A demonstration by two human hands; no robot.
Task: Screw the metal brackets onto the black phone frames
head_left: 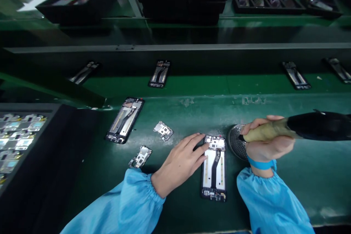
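- The left hand [182,162] comes up from the bottom of the frame, palm down, fingers pointing up and to the right.
- Its fingers are long and a little bent, with small gaps between them. They are not closed around anything; the tips rest on the top left edge of the open phone [214,168].
- That phone lies flat, just right of the middle and low in the frame. It is a long box shape with a black rim, shiny silver insides and a bendy black strip down the middle.
- The right hand [270,149], on the right side, is curled around a fat round tool [304,127]. The tool lies sideways, yellowish at the thin end and smooth black at the thick end.
- The tool's small dark tip is over a round metal dish [234,145] with a bumpy, dotted look.
- A flat blue band [261,163] goes around the right wrist. Both arms have puffy blue sleeves [274,204], crinkly and gathered at the ends.
- Two small silver boards [163,131] with uneven edges lie left of the middle, on the smooth green table [192,111].
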